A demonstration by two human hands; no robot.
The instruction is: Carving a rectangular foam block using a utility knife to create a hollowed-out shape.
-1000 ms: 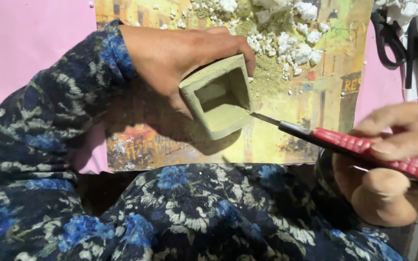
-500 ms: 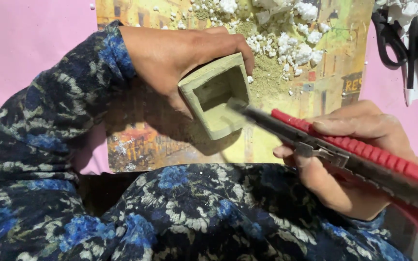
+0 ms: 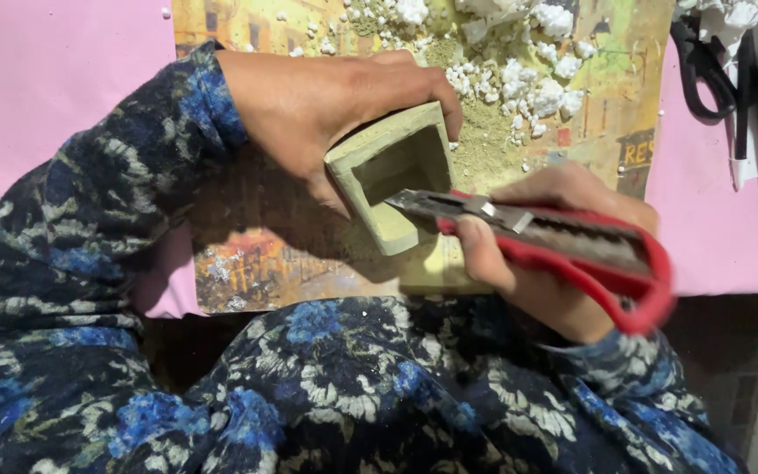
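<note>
**Hollow block in left hand, knife blade at its opening**

Left hand [image 3: 335,110] clenched around a hollow square greenish block [image 3: 392,180]: fingers over the top wall, thumb against the near side. Block is lifted off the surface and tilted, open end facing the camera. It sits just below and right of the palm, projecting out from the fingers.

Right hand [image 3: 532,250] wrapped tightly around a red utility knife [image 3: 563,246], handle running out to the right. The metal blade points left, its tip at the block's opening near the lower inner wall; actual contact cannot be made out.

Below the hands: a printed yellowish board [image 3: 256,263] on a pink surface [image 3: 54,79]. White crumbs and greenish dust [image 3: 519,88] lie on the board, behind the block. Black scissors [image 3: 712,70] lie at upper right, well apart.
</note>
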